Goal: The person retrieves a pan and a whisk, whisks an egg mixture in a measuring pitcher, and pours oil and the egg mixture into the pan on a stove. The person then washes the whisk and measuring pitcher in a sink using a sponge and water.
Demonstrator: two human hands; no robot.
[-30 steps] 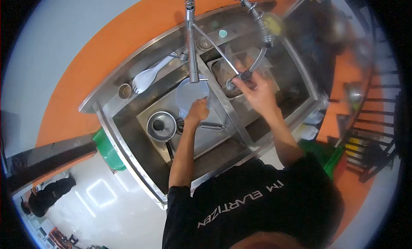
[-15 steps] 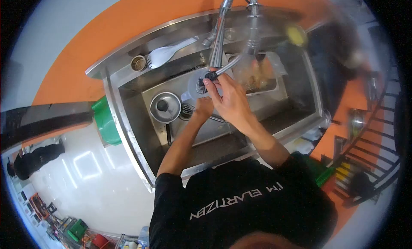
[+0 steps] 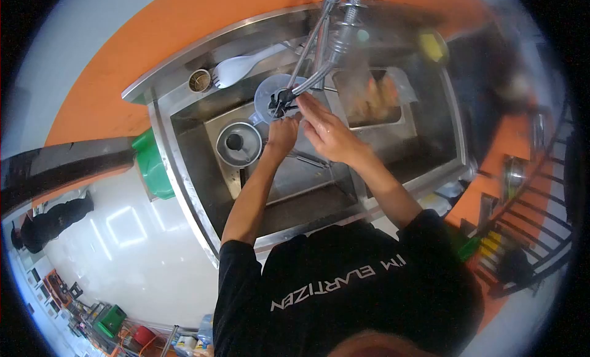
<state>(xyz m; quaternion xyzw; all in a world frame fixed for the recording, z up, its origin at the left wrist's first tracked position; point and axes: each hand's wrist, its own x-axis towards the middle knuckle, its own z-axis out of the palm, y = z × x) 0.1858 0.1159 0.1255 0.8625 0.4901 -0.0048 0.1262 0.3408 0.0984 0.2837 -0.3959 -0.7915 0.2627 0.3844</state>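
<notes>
My left hand [image 3: 283,136] is closed just below the black spray head [image 3: 281,101] of the faucet hose; what its fingers hold is hidden. My right hand [image 3: 332,135] has its fingers stretched out, their tips beside the hose and spray head. Behind the spray head, a clear plastic jug [image 3: 263,89] stands in the left basin. A metal pan [image 3: 238,144] with a dark round patch inside it is left of my left hand. Metal utensil handles [image 3: 310,159] lie under my hands, the rest of them covered.
On the sink ledge [image 3: 138,94] are a small round container [image 3: 200,81] and a white slotted spoon [image 3: 236,69]. A metal tray [image 3: 398,115] with food and a plastic bag sits on the right. A green tub [image 3: 153,167] is left of the sink. Another person [image 3: 58,220] is far left.
My right hand has let go of the spray head and its fingers have straightened. My left hand has moved up towards the spray head. The hose has swung left, uncovering more of the jug.
</notes>
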